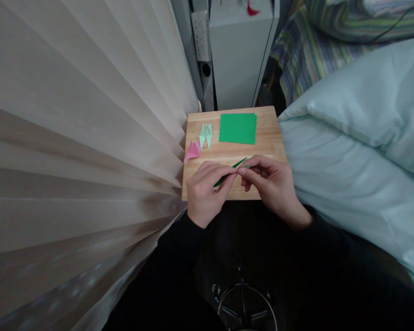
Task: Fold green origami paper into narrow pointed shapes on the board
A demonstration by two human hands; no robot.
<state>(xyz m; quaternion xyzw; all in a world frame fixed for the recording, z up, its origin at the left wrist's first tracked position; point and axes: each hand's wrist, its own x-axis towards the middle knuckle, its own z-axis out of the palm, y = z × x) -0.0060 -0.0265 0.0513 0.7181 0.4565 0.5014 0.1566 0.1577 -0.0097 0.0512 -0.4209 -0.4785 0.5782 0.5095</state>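
Observation:
A narrow, folded piece of green paper (240, 162) is pinched between my two hands over the front of a small wooden table. My left hand (209, 186) has its thumb and fingers closed on the paper's left part. My right hand (267, 179) pinches it on the right, fingertips meeting those of the left. Much of the paper is hidden by my fingers. Beyond my hands lies a stack of green paper sheets (238, 128). To its left are a pale green folded paper figure (206, 135) and a pink folded paper piece (192, 151).
The wooden tabletop (269, 138) is small. A pleated curtain (124, 115) hangs against its left side. Light blue bedding (348, 115) bulges along the right. Behind the table stands a grey-white cabinet (239, 55) with a red tassel (252, 9) on top.

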